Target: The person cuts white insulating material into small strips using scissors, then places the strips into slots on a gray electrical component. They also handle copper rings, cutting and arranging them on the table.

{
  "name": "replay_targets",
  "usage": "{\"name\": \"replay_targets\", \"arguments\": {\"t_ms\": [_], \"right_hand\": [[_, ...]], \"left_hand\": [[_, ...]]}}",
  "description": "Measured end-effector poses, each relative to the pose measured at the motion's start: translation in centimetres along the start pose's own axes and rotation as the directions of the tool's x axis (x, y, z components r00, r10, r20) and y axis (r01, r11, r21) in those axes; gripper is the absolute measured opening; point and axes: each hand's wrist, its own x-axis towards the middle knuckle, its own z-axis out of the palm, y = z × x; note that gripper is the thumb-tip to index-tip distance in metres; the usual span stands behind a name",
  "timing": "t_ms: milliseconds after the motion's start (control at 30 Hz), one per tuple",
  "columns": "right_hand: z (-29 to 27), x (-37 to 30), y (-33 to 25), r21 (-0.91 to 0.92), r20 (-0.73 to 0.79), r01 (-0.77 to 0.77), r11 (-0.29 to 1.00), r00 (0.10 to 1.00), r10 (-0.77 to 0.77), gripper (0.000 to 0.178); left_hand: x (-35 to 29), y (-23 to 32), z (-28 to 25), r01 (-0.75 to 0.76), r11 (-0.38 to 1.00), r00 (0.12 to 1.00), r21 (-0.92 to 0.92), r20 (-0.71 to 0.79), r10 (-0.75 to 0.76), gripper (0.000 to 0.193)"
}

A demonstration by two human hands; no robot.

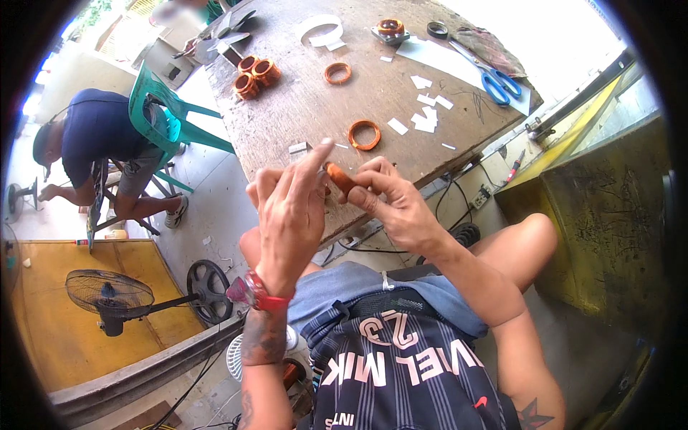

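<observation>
Over the near edge of the table, a ring-shaped copper wire coil (338,178) is between my hands. My right hand (393,204) pinches its right side between thumb and fingers. At the coil's left side, my left hand (288,211) is closed, with the index finger raised and the thumb side mostly hidden. Just beyond my hands, another copper coil (364,135) lies flat on the wooden table (301,107). A small pale block (298,147) sits near my left fingertips. White paper pieces (424,118) are scattered to the right.
Further back are a loose coil (337,73), clustered wound coils (256,75), a white ring (320,31), metal fan blades (228,32), a coil-wound motor part (390,30), a tape roll (437,29) and blue-handled scissors (498,82). To the left, a person (107,143) bends beside a green chair (154,107).
</observation>
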Motion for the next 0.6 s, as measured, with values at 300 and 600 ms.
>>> {"name": "replay_targets", "arguments": {"t_ms": [300, 600], "right_hand": [[-0.26, -0.32, 0.01, -0.256, 0.049, 0.287, 0.923, 0.957, -0.284, 0.024], [-0.43, -0.28, -0.24, -0.384, 0.101, 0.410, 0.827, 0.909, -0.404, 0.025]], "left_hand": [[1.51, -1.29, -0.51, -0.027, 0.995, 0.995, -0.098, 0.093, 0.036, 0.029], [0.92, -1.32, 0.16, -0.025, 1.000, 0.998, -0.004, 0.052, 0.026, 0.022]]}}
